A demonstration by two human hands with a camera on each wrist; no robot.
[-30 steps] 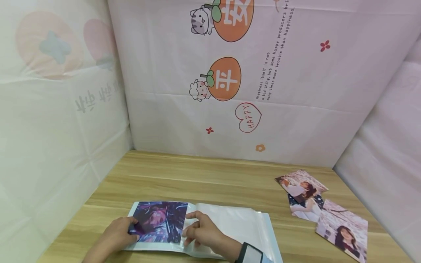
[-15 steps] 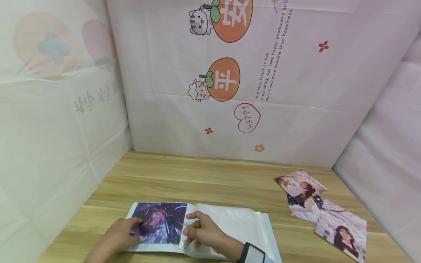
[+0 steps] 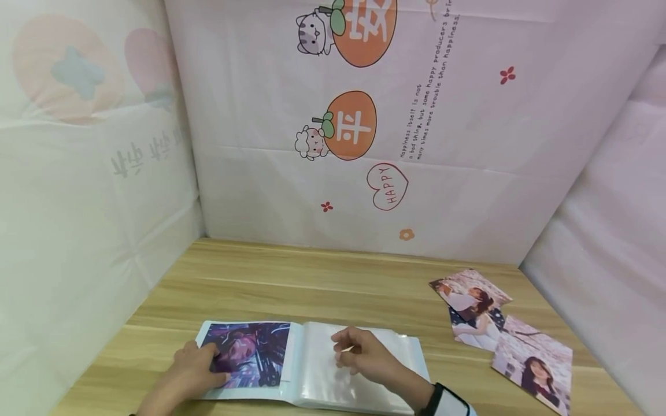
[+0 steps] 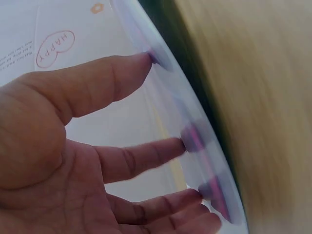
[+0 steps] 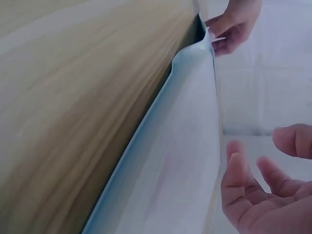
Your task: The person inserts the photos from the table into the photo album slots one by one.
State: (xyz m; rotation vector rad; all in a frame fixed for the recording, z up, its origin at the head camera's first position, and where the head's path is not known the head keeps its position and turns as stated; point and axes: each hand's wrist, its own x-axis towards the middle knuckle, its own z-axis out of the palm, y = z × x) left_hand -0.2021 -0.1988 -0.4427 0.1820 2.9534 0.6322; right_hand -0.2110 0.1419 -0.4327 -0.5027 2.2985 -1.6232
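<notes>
An open photo album (image 3: 314,384) with clear pockets lies near the table's front. Its left page carries a purple and blue picture of a face (image 3: 266,355). My left hand (image 3: 188,370) rests at this page's left edge, thumb and fingers spread over the picture's side. In the left wrist view the fingertips (image 4: 175,145) touch the glossy page surface, fairly straight. My right hand (image 3: 368,353) is over the right page of whitish sleeves, fingers loosely bent. From the right wrist, the right hand (image 5: 263,195) shows nothing between thumb and fingers.
Toward the right side of the wooden table (image 3: 291,277) lie a blossom photo (image 3: 531,370), another blossom photo (image 3: 470,292) and a dark-backed photo (image 3: 476,332), partly overlapping. A printed white cloth (image 3: 260,190) rises behind the table, with more cloth at both sides.
My right hand has moved right, from the album's middle fold to over the right page. The right page's sleeves now lie flatter near the fold. My left hand stays at the left edge.
</notes>
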